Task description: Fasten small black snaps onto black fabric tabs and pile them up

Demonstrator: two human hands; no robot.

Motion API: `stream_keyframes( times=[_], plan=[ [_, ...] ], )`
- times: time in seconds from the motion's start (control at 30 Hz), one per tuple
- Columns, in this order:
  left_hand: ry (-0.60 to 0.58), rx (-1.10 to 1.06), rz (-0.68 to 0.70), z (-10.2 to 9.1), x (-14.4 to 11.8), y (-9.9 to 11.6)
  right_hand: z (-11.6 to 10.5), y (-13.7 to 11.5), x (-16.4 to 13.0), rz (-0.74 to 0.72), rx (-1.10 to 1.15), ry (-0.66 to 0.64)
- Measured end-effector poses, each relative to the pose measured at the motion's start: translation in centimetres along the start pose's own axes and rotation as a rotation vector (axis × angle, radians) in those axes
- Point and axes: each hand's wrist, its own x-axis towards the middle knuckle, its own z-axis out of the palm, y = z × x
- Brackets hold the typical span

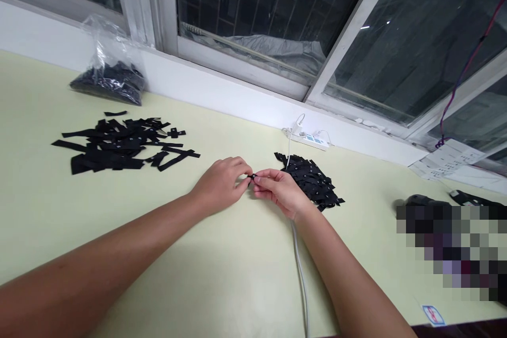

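Close together over the middle of the table, both my hands pinch one small black fabric strip. My left hand has it between thumb and forefinger from the left side. From the right, my right hand grips the strip with thumb and fingers. Most of the strip is hidden by the fingertips. A loose pile of black strips, some with small light spots, spreads out to the left. Just beyond my right hand sits a denser pile of black strips.
A clear plastic bag with black pieces stands at the back left. A power strip lies by the wall, and a grey cable runs under my right wrist to the front edge. Dark items and a blurred patch are at the right.
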Motion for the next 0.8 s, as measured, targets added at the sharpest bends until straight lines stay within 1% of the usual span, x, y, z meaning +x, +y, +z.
stream_keyframes(
  times=[0.1,0.2,0.4,0.47,0.63,0.7,0.8],
  plan=[
    [-0.012,0.011,-0.006,-0.12,-0.14,0.37,0.19,-0.02,-0.06,-0.027,-0.051,0.038],
    [-0.025,-0.005,-0.025,-0.17,-0.19,0.57,0.38,-0.09,-0.18,-0.039,-0.071,0.043],
    [-0.046,-0.073,-0.12,0.06,-0.21,0.54,0.39,0.08,-0.04,-0.046,-0.112,0.05],
    [-0.045,-0.101,-0.146,0.17,-0.25,0.55,0.28,0.32,0.18,-0.102,-0.199,0.048],
    [-0.042,-0.235,-0.29,0.37,-0.32,0.72,0.18,0.74,0.41,-0.313,-0.582,0.079],
    [-0.043,-0.297,-0.343,0.39,-0.31,0.81,0.37,0.71,0.25,-0.338,-0.649,0.1],
    [-0.04,-0.396,-0.384,0.44,-0.26,0.83,0.77,0.57,-0.04,-0.351,-0.656,0.102]
  ],
)
